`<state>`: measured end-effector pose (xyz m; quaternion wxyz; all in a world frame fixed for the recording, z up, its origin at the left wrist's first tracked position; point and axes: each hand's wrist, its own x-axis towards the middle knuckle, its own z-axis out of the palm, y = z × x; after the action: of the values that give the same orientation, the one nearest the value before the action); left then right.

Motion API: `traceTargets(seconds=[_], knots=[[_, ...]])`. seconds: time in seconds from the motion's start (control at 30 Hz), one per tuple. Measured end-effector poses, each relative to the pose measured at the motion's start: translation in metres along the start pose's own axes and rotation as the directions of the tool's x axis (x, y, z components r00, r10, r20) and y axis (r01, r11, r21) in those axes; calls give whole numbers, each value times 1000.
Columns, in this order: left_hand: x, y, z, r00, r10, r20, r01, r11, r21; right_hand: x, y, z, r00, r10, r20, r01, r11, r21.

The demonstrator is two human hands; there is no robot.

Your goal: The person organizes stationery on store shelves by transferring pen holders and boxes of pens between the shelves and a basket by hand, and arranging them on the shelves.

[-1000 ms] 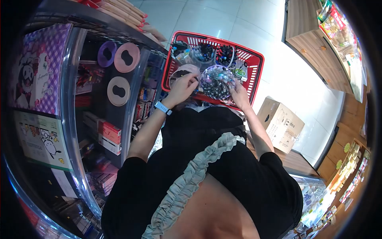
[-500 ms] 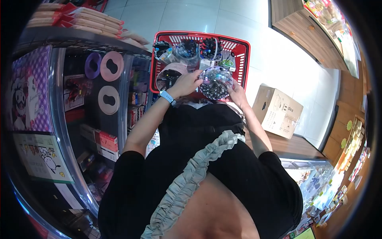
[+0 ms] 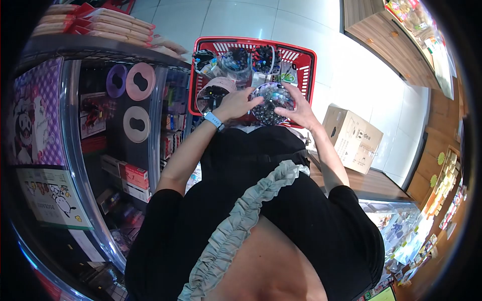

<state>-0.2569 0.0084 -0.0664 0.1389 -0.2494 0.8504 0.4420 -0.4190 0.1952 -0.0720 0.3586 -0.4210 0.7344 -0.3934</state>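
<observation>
Two bare hands at one clear round tub (image 3: 270, 84). Tub lies between them, over the near side of a red plastic shopping basket (image 3: 312, 83); whether it rests inside or is raised, cannot tell. Left hand (image 3: 240, 104), blue-strapped watch (image 3: 214, 120) at its wrist, bent at the tub's left edge, thumb towards the contents; whether it pinches the rim, cannot tell. Right hand (image 3: 301, 109) spread, thumb well apart from fingers, over the tub's right side. Contents packed tight: small shiny rounded pieces (image 3: 271, 111), dark and clear on the near side, pale blue and lilac on the far side; too small to name. Just left of the left hand, a pink-rimmed tub (image 3: 221, 82) holding dark slender items (image 3: 213, 96). Beyond both hands, along the basket's far wall, containers of dark slender items: one clear tub (image 3: 238, 75) with blue among the black, another to its right with a white band (image 3: 272, 61) and red and blue specks. Green-and-white packet (image 3: 287, 75) just beyond the right hand's fingers. Outside the basket, right of the right forearm, a closed cardboard carton (image 3: 354, 139).
</observation>
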Motion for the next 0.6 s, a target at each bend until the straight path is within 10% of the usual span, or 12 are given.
traceTargets(seconds=[0.4,0.6], knots=[[13,14,4,995,-96,25,94,993,68,13,2,12,998,-50,-48,42,986,-162],[26,-10,11,989,-29,144,64,968,-242,13,-3,14,990,-94,-108,77,985,-154]])
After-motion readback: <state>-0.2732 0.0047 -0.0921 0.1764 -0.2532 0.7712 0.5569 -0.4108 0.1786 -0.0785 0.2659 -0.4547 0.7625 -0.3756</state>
